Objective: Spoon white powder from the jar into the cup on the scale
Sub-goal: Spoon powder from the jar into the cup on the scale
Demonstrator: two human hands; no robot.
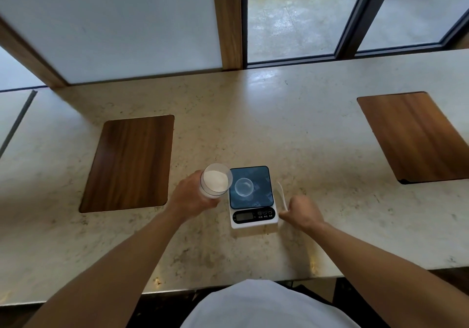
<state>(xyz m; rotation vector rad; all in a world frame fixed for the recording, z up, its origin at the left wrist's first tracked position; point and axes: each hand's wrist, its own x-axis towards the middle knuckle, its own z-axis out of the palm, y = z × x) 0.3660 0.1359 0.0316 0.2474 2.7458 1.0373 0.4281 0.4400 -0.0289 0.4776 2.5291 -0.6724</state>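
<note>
While the jar (215, 181) is held tilted in the left hand (193, 197), its open mouth leans toward the scale (252, 197), nearly touching the platform's left edge; white powder (215, 181) shows inside, filling the lower part; left grip is wrapped closed round the jar's body. Cup (244, 187) stands upright, mid-platform, clear and apparently empty; scale sits near the worktop's (291, 129) front edge, about centre. Spoon (282, 195), thin and white, lies just right of the scale, long axis running front to back, handle end at the right hand (303, 213); right grip is curled over that handle end, fingers (284, 216) pinching or just closing, cannot tell which. Judgement: right hand is the nearer to the spoon; the coming move turns on carrying the bowl leftward across the cup to the jar mouth; no powder transferred yet.
</note>
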